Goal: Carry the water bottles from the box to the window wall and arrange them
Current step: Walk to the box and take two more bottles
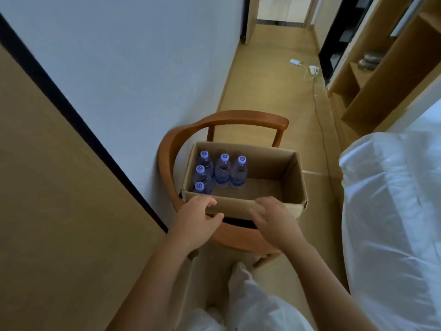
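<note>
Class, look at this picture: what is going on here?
A person stands over a cardboard box set on a wooden chair. The left hand and right hand are at its near wall, fingers curling over the rim. Five water bottles stand upright in the box's left part; none is lifted.

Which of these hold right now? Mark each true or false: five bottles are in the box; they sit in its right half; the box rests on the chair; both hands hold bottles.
1. Five bottles stand in the box. True.
2. They fill its right half. False: they cluster at the left; the right is bare cardboard.
3. The box sits on the wooden chair. True.
4. Both hands hold bottles. False: the left hand and right hand are at the box's near wall, holding no bottle.
</note>
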### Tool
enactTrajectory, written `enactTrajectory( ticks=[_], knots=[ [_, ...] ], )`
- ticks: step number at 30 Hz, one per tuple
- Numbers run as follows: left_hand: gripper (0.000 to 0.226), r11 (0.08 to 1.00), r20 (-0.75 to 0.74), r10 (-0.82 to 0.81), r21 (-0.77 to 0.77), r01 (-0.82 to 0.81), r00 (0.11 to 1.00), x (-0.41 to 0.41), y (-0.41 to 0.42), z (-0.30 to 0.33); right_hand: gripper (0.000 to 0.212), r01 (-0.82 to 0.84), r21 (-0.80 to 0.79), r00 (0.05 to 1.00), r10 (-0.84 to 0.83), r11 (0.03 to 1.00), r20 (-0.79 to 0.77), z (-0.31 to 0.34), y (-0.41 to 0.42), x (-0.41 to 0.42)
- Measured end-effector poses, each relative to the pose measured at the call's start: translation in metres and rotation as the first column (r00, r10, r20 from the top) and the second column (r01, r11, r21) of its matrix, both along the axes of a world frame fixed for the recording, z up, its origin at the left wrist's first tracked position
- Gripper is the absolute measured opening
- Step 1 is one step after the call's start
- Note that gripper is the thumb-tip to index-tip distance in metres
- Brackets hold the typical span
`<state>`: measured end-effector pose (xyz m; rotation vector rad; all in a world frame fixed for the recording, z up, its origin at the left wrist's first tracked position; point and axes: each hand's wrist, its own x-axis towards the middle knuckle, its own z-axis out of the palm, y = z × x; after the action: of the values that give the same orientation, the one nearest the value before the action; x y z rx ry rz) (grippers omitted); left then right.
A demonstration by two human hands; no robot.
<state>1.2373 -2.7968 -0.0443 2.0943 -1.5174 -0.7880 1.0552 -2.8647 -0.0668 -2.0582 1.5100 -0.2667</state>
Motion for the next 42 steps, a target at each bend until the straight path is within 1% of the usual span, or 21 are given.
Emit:
enactTrajectory(
  ticks=[2, 4, 7, 9, 13, 14, 16, 18, 19, 21, 24, 26, 30, 34, 37, 39, 42],
  knots=[
    [0.038, 1.0, 0.008, 0.021, 0.012, -0.021, 1.0, 0.007, -0.012, -0.007, 0.04, 0.076, 0.049, 0.991, -0.081, 0.996, 0.105, -0.014, -0.029, 0.013],
    [0.037, 0.999, 0.01, 0.041, 0.028, -0.041, 0.999, 0.012, -0.026, -0.013, 0.045, 0.115, 0.074, 0.98, -0.125, 0.991, 0.154, -0.032, -0.061, 0.028],
    [0.034, 0.996, 0.002, 0.07, 0.062, -0.07, 0.998, 0.018, -0.058, -0.022, 0.05, 0.127, 0.136, 0.976, -0.148, 0.983, 0.158, -0.069, -0.109, 0.05],
    [0.037, 0.991, -0.012, 0.079, 0.113, -0.077, 0.997, 0.019, -0.084, -0.03, 0.052, 0.171, 0.209, 0.968, -0.204, 0.963, 0.148, -0.095, -0.136, 0.062],
    [0.039, 0.981, -0.044, 0.089, 0.178, -0.08, 0.995, 0.022, -0.125, -0.057, 0.04, 0.226, 0.318, 0.938, -0.294, 0.921, 0.186, -0.149, -0.183, 0.081],
    [0.038, 0.975, -0.054, 0.103, 0.205, -0.089, 0.993, 0.023, -0.132, -0.064, 0.043, 0.24, 0.343, 0.93, -0.317, 0.908, 0.188, -0.162, -0.193, 0.085],
    [0.039, 0.956, -0.062, 0.127, 0.274, -0.105, 0.99, 0.025, -0.14, -0.078, 0.06, 0.277, 0.377, 0.913, -0.364, 0.884, 0.182, -0.185, -0.208, 0.093],
    [0.04, 0.938, -0.04, 0.124, 0.331, -0.104, 0.991, 0.027, -0.142, -0.089, 0.077, 0.332, 0.369, 0.903, -0.405, 0.868, 0.14, -0.204, -0.219, 0.101],
    [0.04, 0.93, -0.032, 0.122, 0.352, -0.103, 0.992, 0.028, -0.143, -0.094, 0.082, 0.361, 0.361, 0.894, -0.429, 0.86, 0.127, -0.213, -0.223, 0.105],
    [0.041, 0.914, -0.035, 0.132, 0.391, -0.108, 0.991, 0.029, -0.145, -0.103, 0.087, 0.402, 0.363, 0.869, -0.476, 0.84, 0.138, -0.228, -0.229, 0.11],
    [0.043, 0.897, -0.045, 0.149, 0.426, -0.116, 0.988, 0.031, -0.158, -0.115, 0.09, 0.439, 0.411, 0.825, -0.539, 0.799, 0.168, -0.246, -0.237, 0.117],
    [0.046, 0.892, -0.059, 0.174, 0.432, -0.132, 0.983, 0.031, -0.171, -0.125, 0.085, 0.445, 0.397, 0.824, -0.541, 0.802, 0.17, -0.252, -0.241, 0.119],
    [0.058, 0.883, -0.081, 0.259, 0.423, -0.202, 0.962, 0.026, -0.203, -0.154, 0.072, 0.402, 0.357, 0.86, -0.482, 0.843, 0.169, -0.251, -0.244, 0.11],
    [0.076, 0.888, -0.063, 0.295, 0.387, -0.249, 0.953, 0.023, -0.242, -0.188, 0.067, 0.337, 0.368, 0.888, -0.422, 0.867, 0.182, -0.229, -0.244, 0.089],
    [0.075, 0.886, -0.077, 0.366, 0.334, -0.322, 0.927, 0.023, -0.274, -0.212, 0.068, 0.262, 0.334, 0.914, -0.344, 0.906, 0.217, -0.205, -0.239, 0.071],
    [0.077, 0.86, -0.071, 0.422, 0.347, -0.374, 0.904, 0.023, -0.293, -0.225, 0.068, 0.225, 0.289, 0.929, -0.294, 0.931, 0.225, -0.188, -0.232, 0.061],
    [0.086, 0.795, -0.056, 0.525, 0.388, -0.466, 0.849, 0.025, -0.314, -0.24, 0.065, 0.214, 0.242, 0.928, -0.275, 0.946, 0.252, -0.168, -0.224, 0.046]
  ],
)
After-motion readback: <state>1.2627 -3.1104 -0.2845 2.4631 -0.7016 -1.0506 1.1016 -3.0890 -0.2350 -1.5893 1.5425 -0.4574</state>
